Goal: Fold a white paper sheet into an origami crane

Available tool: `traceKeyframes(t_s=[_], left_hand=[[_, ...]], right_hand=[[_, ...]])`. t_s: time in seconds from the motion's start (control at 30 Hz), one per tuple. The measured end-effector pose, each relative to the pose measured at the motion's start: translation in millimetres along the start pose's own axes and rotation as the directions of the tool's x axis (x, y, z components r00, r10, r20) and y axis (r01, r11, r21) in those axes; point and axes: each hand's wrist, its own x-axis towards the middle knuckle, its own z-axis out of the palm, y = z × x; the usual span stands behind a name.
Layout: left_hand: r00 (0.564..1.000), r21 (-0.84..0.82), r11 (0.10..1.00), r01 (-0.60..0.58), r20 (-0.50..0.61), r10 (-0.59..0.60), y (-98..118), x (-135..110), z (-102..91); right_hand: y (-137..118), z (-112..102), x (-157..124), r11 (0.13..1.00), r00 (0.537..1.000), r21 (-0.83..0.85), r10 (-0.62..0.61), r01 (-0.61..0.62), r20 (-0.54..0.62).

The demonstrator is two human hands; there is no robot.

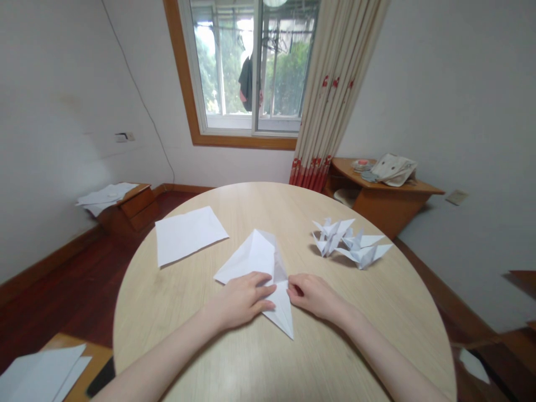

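A partly folded sheet of white paper [256, 254] lies on the round wooden table, one layer raised at its upper right and a pointed corner toward me. My left hand [245, 298] rests on its left part with the fingers spread out flat, pressing on the paper. At the paper's right edge, my right hand [312, 294] is curled, thumb and index finger pinched together on the edge. Several white folded paper cranes [362, 251] stand in a cluster to the right, beyond my right hand.
White square paper [190, 235] lies at the table's [268, 374] left. More sheets sit on a low cabinet [140, 209] by the left wall and on a surface [46, 371] at the lower left. A corner desk [385, 201] holding a cloth bag [394, 169] stands behind on the right.
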Motion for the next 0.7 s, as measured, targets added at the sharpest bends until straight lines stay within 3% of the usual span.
traceKeyframes(t_s=[0.7], left_hand=[[1.000,-0.023,0.999,-0.023,-0.008,0.023,-2,-3,-0.9]], right_hand=[[-13,-3,-10,0.991,0.985,0.116,-0.082,0.065,0.154]])
